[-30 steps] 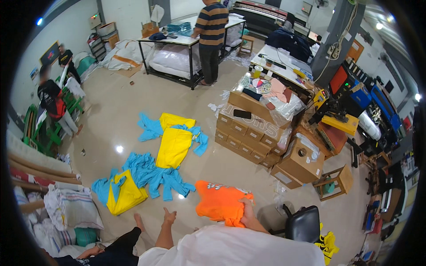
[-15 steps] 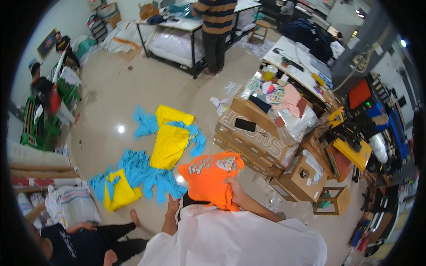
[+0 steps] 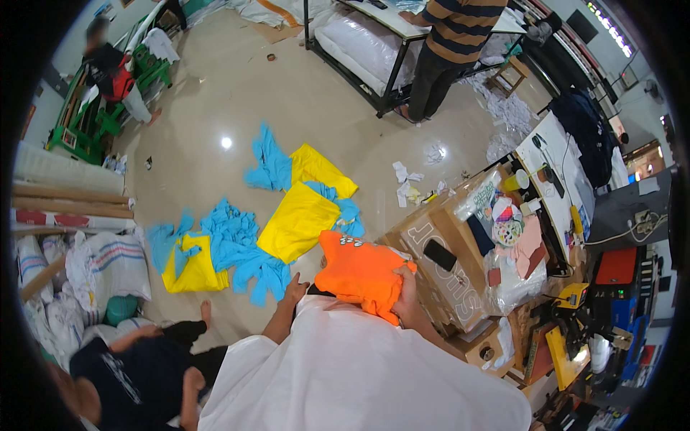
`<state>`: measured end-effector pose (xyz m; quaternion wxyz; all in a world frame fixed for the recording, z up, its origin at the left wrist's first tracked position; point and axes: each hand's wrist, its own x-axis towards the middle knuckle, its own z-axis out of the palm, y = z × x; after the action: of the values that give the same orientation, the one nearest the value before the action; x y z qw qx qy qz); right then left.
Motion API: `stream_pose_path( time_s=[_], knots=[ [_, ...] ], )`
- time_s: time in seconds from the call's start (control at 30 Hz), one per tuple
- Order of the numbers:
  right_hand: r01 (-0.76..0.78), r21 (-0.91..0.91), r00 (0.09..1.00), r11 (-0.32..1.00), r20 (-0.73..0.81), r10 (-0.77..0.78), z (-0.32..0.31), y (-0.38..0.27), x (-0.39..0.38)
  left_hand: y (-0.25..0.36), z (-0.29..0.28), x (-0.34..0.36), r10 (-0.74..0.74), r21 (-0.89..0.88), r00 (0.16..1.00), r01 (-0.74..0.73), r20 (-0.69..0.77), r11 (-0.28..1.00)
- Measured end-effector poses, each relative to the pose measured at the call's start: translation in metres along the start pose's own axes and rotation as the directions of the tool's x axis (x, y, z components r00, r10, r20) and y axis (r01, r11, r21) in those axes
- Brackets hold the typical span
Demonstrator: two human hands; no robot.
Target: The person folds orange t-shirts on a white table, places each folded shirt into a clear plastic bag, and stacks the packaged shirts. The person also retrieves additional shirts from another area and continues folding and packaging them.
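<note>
My right hand is closed on the edge of an orange cloth piece, perhaps a shirt part, which hangs bunched in front of my white top. A small pale print shows at its upper edge. My left hand is held low to the left of it, fingers stretched out and nothing visible in them. Beyond that hand, crumpled light-blue cloth lies on the floor. Among it are yellow cloth pieces: one in the middle, one farther back and one at the left.
To the right stand cardboard boxes with a black phone and cloth scraps on top. A person in dark clothes sits at lower left near white sacks. A person in a striped top stands at a far table.
The view has turned, so the floor cloths and boxes sit differently. The orange cloth is more bunched, and less of its print shows. My right hand still holds it.
</note>
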<state>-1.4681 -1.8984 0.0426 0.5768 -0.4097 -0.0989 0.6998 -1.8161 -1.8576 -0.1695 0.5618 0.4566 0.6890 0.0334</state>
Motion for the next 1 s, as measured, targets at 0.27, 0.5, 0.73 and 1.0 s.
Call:
stream_pose_path(
  time_s=[0.27,0.5,0.73,1.0],
  knots=[
    [0.001,0.395,0.998,0.919,-0.060,0.025,0.099,-0.119,0.100,0.076,-0.059,0.056,0.105,0.281,0.995,-0.101,0.002,0.954],
    [0.083,0.522,0.991,0.849,0.046,-0.125,0.072,-0.202,0.220,0.125,-0.072,0.121,0.111,0.423,0.991,-0.130,0.069,0.897],
    [0.150,0.513,0.987,0.845,-0.132,-0.095,0.014,-0.302,0.370,0.249,-0.070,0.242,0.072,0.469,0.991,-0.117,0.113,0.876],
    [0.206,0.573,0.972,0.793,-0.213,-0.099,-0.038,-0.495,0.441,0.526,-0.011,0.404,0.301,0.518,0.940,-0.340,0.161,0.785]
  ],
)
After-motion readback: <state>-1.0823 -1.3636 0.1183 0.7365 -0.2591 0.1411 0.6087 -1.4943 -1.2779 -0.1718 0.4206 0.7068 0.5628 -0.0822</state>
